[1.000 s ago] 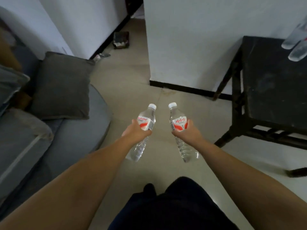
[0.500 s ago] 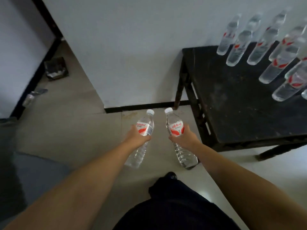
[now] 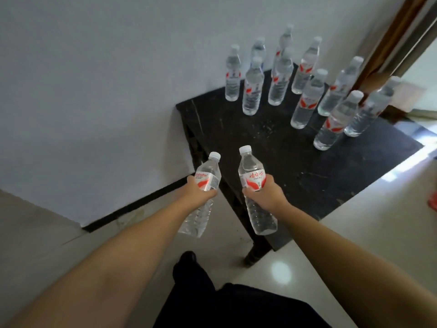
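Observation:
My left hand (image 3: 197, 190) grips a clear water bottle (image 3: 205, 176) with a white cap and red-and-white label, held upright off the table's left edge. My right hand (image 3: 266, 195) grips a second, similar bottle (image 3: 251, 171) around its middle, above the near left corner of the black table (image 3: 295, 166). Several more water bottles (image 3: 305, 100) stand upright in a group at the table's far side, near the wall.
A white wall with a black skirting board (image 3: 132, 207) runs behind and to the left of the table. A wooden door frame (image 3: 392, 36) stands at the far right. Pale tiled floor (image 3: 354, 233) surrounds the table; my dark trouser leg and shoe (image 3: 189, 268) are below.
The view has swung right: the grey sofa and cushions are gone and the black table with its bottles now fills the middle. Both hands, each holding its bottle, are now nearer the table.

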{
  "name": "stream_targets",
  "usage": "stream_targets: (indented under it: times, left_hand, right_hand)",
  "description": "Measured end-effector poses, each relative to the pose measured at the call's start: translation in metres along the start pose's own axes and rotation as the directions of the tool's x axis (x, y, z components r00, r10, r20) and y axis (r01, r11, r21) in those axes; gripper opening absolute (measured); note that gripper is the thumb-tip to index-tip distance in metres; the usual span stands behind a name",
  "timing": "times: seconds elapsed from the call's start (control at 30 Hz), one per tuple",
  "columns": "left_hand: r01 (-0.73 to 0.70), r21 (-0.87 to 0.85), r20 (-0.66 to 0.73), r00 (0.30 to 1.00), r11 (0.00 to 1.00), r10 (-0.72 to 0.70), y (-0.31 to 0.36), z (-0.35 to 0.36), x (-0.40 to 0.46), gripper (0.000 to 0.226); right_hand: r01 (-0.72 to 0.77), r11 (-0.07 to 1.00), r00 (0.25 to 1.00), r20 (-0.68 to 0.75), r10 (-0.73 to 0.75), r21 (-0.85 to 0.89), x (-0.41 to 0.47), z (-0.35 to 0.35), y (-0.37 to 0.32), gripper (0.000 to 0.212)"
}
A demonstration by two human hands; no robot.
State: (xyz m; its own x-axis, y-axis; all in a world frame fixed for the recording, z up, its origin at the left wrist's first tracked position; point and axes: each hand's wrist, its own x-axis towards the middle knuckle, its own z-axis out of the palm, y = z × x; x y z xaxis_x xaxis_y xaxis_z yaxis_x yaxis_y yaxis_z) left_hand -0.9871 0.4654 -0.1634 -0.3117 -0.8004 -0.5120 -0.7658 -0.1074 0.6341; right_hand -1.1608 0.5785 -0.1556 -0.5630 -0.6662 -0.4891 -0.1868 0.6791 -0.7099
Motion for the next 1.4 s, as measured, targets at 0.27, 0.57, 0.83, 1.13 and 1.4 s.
stream_targets:
  times: [0.27, 0.57, 0.83, 1.13, 1.4]
  left_hand:
    - [-0.198, 0.043, 0.199, 0.962, 0.979, 0.186, 0.103, 0.024, 0.095, 0.071]
    - [-0.501, 0.019, 0.382, 0.804, 0.865, 0.457, 0.227, 0.049, 0.186, 0.07]
    - [-0.605, -0.072, 0.469, 0.681, 0.793, 0.562, 0.254, 0.065, 0.228, 0.076]
    - [-0.599, -0.157, 0.468, 0.655, 0.785, 0.593, 0.23, 0.061, 0.241, 0.074]
    - [-0.618, -0.121, 0.476, 0.65, 0.777, 0.592, 0.232, 0.061, 0.24, 0.072]
  right_hand:
    - [-0.016, 0.973, 0.957, -0.28, 0.082, 0.231, 0.053, -0.058, 0.0, 0.061]
    - [0.044, 0.877, 0.836, -0.499, 0.23, 0.478, 0.119, -0.103, -0.017, 0.062]
    - [0.106, 0.818, 0.72, -0.611, 0.328, 0.565, 0.141, -0.084, -0.022, 0.07]
    - [0.062, 0.824, 0.699, -0.614, 0.367, 0.563, 0.13, -0.068, -0.021, 0.075]
    - [-0.041, 0.834, 0.722, -0.561, 0.405, 0.551, 0.133, -0.061, -0.009, 0.069]
